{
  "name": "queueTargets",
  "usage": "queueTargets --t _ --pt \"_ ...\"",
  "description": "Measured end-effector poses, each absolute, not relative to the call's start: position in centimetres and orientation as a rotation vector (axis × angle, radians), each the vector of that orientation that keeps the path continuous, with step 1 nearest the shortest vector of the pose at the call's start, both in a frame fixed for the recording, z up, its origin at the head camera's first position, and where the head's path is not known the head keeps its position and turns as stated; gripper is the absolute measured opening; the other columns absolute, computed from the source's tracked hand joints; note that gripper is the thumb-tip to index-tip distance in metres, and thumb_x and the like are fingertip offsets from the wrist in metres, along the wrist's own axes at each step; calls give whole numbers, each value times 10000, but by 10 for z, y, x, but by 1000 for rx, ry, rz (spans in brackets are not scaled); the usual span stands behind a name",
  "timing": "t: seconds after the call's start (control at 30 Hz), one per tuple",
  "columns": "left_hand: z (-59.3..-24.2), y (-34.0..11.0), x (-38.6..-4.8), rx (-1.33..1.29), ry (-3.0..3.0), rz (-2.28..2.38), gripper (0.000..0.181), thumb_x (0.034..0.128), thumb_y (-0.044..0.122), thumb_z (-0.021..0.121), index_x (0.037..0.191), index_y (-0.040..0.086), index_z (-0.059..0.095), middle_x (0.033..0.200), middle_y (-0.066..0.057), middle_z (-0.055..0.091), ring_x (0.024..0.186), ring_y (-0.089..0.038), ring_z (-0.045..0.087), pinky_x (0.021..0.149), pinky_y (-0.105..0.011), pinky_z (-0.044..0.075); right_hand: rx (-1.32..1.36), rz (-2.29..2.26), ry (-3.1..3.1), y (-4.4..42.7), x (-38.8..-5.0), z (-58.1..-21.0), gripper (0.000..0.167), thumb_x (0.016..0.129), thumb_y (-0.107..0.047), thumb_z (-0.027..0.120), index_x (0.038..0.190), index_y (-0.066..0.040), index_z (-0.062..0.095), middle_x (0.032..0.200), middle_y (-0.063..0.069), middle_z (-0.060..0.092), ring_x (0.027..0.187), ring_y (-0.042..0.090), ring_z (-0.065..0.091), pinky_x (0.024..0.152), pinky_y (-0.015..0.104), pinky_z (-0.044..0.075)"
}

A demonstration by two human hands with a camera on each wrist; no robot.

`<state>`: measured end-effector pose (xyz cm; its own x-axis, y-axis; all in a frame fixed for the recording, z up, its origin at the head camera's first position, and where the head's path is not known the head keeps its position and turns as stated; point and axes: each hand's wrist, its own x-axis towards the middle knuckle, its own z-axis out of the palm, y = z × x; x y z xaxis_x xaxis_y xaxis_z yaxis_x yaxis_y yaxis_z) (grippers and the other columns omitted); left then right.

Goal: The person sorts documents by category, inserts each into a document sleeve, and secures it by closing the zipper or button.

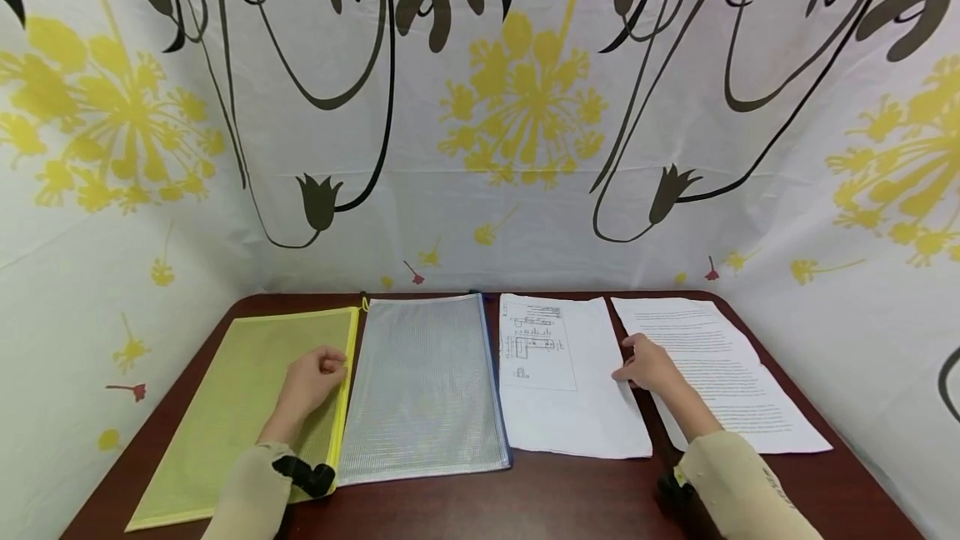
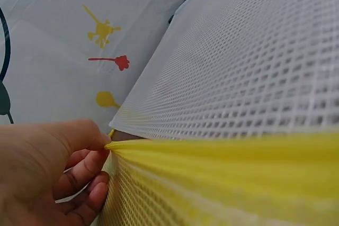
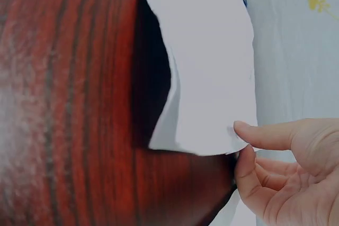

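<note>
A yellow mesh zipper pouch lies at the left of the table, and my left hand pinches its yellow zipper edge between thumb and finger. Right beside it lies a clear mesh pouch with a blue edge. My right hand pinches the right edge of a stack of white paper that bears a printed drawing. In the right wrist view, the thumb is on top of the stack and the fingers are beneath, with the near corner lifted a little off the table.
A second set of sheets, covered in printed text, lies at the right, partly under my right forearm. All of it rests on a dark red-brown table. A patterned white cloth hangs behind the table and along both sides.
</note>
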<state>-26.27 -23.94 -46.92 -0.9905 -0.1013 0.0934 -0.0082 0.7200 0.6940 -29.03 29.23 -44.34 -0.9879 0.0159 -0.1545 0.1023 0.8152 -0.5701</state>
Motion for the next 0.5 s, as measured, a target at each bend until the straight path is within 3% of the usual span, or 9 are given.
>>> queueTargets --t 0.3,0.5 --pt "-462 -244 -263 156 -2798 -1119 269 882 100 587 1103 -14 689 909 -105 678 782 -176 571 655 -249 447 114 -1072 2813 297 -288 -445 387 846 -15 673 1161 154 526 901 166 602 772 192 610 653 299 600" --pt "-458 -247 -261 185 -2773 -1141 280 877 115 579 1102 -7 693 894 -86 665 784 -165 567 655 -248 438 103 -1153 2817 302 -287 -446 297 887 -54 640 1105 127 549 922 163 612 798 182 605 668 307 603"
